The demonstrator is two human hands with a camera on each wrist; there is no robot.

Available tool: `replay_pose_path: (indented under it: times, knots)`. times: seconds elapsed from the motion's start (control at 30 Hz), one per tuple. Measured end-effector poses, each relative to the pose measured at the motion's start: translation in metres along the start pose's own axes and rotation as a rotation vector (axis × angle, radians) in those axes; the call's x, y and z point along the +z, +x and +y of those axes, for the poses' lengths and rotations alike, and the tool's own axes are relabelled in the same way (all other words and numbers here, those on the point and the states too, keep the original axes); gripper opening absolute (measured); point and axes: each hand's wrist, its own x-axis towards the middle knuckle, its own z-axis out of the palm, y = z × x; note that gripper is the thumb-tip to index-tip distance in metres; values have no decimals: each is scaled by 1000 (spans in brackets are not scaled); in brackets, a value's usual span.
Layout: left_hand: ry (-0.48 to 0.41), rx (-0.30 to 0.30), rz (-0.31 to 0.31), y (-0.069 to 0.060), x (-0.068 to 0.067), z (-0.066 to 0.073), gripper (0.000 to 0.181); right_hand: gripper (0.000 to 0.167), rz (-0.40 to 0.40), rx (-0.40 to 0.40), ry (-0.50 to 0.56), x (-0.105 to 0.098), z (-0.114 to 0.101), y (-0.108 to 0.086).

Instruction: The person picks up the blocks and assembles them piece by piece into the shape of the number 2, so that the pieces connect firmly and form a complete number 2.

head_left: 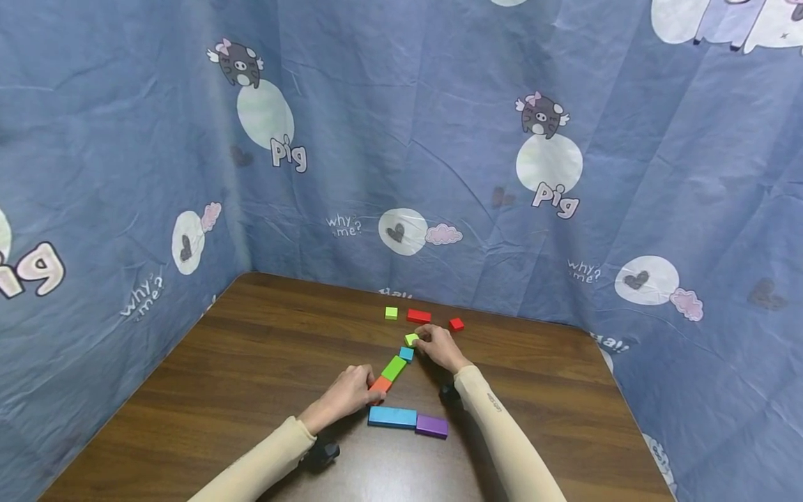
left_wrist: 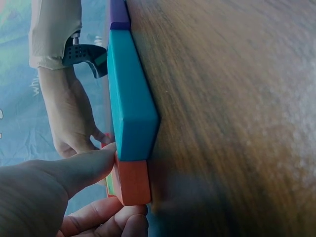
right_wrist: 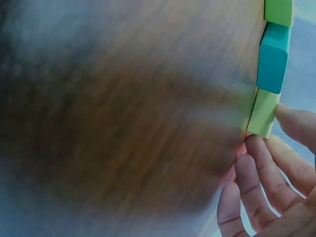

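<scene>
- Head view: below centre, left hand (head_left: 343,397) has its grip nearly closed on the orange block (head_left: 380,384). Right hand (head_left: 441,348), near centre, pinches the yellow-green block (head_left: 410,339), top of a slanting row on the counter (head_left: 251,362) with green block (head_left: 394,368) and small blue block (head_left: 406,355). Judgement: hold the lower end steady; press lightly along the row's line to avoid skew.
- Left wrist view: thumb and fingertips straddle the orange block, partly hidden in head view. Blue bar (left_wrist: 131,98) looms just above; thumb best kept off it.
- Right wrist view: side-on joint, yellow-green against small blue; thumb on one face, fingertips by the end. Flush contact: cannot tell.
</scene>
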Motion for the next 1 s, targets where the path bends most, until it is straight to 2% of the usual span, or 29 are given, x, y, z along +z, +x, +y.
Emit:
replay_pose_path:
  times: [0.27, 0.63, 0.83, 1.0]
  knots:
    - [14, 9, -2, 2, -3, -4, 28, 28, -10, -6, -23, 4, -4, 3]
    - [-10, 19, -6, 1, 4, -2, 28, 27, -7, 8, -6, 3, -3, -2]
    - [3, 10, 7, 0, 1, -3, 28, 28, -18, -31, -4, 2, -5, -1]
    - [16, 12, 15, 1, -1, -2, 29, 26, -16, -33, -10, 2, -6, 3]
